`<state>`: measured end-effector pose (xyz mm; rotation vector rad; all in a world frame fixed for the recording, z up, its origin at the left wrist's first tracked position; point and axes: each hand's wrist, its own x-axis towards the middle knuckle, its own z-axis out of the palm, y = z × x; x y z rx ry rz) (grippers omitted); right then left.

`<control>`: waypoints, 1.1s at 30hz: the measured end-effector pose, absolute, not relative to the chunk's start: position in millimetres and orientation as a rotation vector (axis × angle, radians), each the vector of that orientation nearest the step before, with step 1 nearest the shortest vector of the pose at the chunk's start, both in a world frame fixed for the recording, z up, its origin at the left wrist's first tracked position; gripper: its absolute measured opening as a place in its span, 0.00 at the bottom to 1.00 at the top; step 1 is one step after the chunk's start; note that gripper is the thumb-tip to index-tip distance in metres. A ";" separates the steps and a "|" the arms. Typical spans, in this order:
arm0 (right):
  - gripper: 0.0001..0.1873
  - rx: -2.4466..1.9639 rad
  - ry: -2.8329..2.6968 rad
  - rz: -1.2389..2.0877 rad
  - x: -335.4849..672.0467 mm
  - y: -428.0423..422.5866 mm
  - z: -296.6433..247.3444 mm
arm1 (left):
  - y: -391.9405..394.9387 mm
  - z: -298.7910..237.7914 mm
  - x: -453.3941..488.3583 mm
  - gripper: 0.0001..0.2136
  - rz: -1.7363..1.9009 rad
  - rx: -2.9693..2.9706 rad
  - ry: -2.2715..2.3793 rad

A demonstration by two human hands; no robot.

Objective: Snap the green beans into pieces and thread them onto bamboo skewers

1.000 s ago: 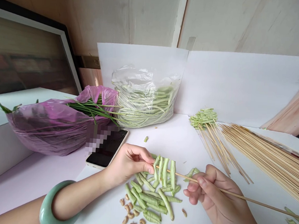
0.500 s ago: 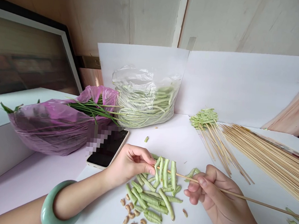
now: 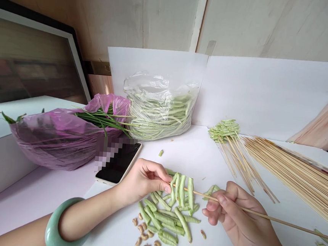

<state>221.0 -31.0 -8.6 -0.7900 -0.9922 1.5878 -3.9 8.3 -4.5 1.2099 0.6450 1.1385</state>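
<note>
We log two hands, both closed on one bamboo skewer. The left hand, wearing a pale green jade bangle, pinches the skewer's tip between thumb and fingers. The right hand grips its shaft, and the far end runs to the right edge of the view. Threaded along the skewer, between the hands, are folded green bean lengths, about three folds by our count.

Directly below lies one heap of cut green beans, with about ten tan bean seeds beside it. Two more bean strips sit at the right edge, well apart from the hands.

Just left of the left hand is one phone, partly under a pixelated patch. Toward the back stand one clear plastic bag of long beans and one purple plastic bag of green stalks. To the right are one large bundle of bare skewers, cut off by the frame, and one loose fan of skewers with bean-loaded ends.

The white worktop meets white boards and wooden wall panels. One framed picture leans at far left.
</note>
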 end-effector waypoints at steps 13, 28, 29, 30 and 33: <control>0.16 -0.821 -1.007 1.441 217.2 -27.9 -6.4 | 5.5 -2.5 -1.4 0.07 1.155 1.106 0.682; 0.16 -0.878 -1.062 1.471 218.5 -26.2 -7.6 | 8.0 -4.3 1.9 0.12 1.020 0.963 0.812; 0.16 -0.880 -1.044 1.465 216.4 -27.1 -7.0 | 7.4 -4.0 2.2 0.12 1.028 0.970 0.811; 0.16 -0.885 -1.019 1.456 214.0 -28.3 -6.2 | 7.0 -4.1 2.5 0.12 1.040 0.979 0.805; 0.18 -0.910 -0.931 1.428 207.4 -32.3 -3.9 | 6.1 -5.1 3.0 0.11 1.066 1.001 0.783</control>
